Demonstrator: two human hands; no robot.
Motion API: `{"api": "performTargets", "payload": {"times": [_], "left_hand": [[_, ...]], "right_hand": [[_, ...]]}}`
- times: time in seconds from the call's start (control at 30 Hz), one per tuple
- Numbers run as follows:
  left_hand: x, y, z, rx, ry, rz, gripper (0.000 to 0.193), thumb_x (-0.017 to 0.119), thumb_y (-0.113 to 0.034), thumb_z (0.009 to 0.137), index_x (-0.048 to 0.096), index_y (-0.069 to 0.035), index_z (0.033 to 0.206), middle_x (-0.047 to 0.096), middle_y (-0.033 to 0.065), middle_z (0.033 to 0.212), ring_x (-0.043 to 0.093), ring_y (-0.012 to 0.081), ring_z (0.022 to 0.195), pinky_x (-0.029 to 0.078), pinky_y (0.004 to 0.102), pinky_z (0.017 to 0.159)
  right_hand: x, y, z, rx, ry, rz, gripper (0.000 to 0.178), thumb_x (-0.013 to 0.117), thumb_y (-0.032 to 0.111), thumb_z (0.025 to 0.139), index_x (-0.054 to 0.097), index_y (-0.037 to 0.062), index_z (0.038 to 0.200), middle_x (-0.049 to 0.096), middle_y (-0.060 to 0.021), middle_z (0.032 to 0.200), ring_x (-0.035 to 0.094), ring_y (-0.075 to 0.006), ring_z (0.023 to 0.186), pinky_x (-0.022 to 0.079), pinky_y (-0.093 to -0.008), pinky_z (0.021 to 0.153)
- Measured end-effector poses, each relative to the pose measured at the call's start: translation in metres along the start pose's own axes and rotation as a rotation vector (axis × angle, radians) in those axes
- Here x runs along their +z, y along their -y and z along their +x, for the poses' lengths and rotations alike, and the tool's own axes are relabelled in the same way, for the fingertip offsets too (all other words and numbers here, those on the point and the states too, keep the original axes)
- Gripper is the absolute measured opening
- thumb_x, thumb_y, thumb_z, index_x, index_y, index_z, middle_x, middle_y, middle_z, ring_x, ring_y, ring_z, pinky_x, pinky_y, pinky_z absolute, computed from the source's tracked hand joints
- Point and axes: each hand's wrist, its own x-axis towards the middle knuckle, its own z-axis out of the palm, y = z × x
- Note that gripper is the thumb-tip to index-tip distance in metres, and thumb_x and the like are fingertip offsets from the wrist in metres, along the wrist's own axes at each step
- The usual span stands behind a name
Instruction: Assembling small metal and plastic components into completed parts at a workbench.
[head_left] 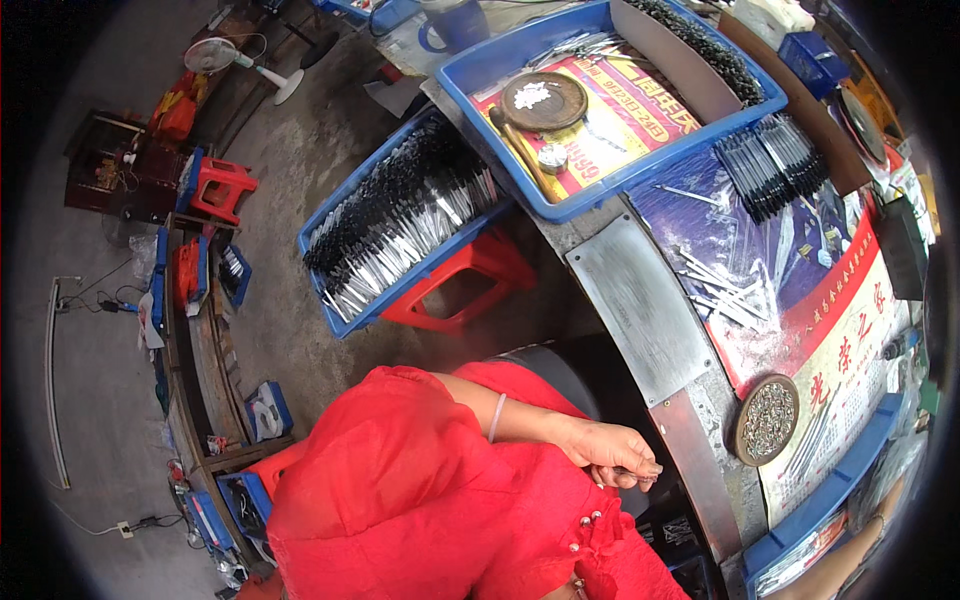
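My left hand [612, 452], with a pale band at its wrist, hovers over my red-clad lap beside the table edge. Its fingers are pinched together around something small and thin that I cannot make out. At the far lower right, my right forearm [835, 565] reaches toward clear plastic bags [890, 470] by a long blue tray [860, 455]; the fingers there are hidden near the dark rim. Between the two hands, a round brown dish [767, 420] full of small metal parts rests on the table. Thin white sticks [722, 285] lie loose farther back.
A bundle of black-ended pens [770, 165] lies at the back of the table. Behind stands a blue tray [545, 210] holding a wooden dish [545, 100] and a wooden-handled tool [530, 160]. A pen-filled blue crate [335, 320] sits on a red stool [450, 290].
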Motion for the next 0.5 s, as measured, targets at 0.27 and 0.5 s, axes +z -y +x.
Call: {"api": "performTargets", "payload": {"times": [0.27,0.5], "left_hand": [[0.0,0.0,-0.014,-0.002,-0.03,-0.006,0.032,0.053,-0.032,0.089,0.052,-0.001,0.083,0.04,-0.0019,0.055,0.027,0.0025,0.041,0.02,0.0176,0.036],[0.005,-0.013,-0.013,-0.082,0.005,0.078,0.026,0.046,-0.026,0.093,0.051,-0.001,0.087,0.039,-0.004,0.058,0.025,0.0019,0.043,0.02,0.0175,0.038]], "right_hand": [[-0.002,0.005,0.007,-0.039,-0.003,0.032,0.044,0.046,0.023,0.085,0.048,-0.003,0.121,0.051,-0.02,0.121,0.048,-0.0297,0.113,0.035,-0.0351,0.096],[-0.019,-0.003,0.017,-0.074,-0.24,0.241,0.041,0.049,0.024,0.086,0.053,-0.0057,0.114,0.058,-0.0184,0.11,0.056,-0.0264,0.101,0.04,-0.0322,0.088]]}}
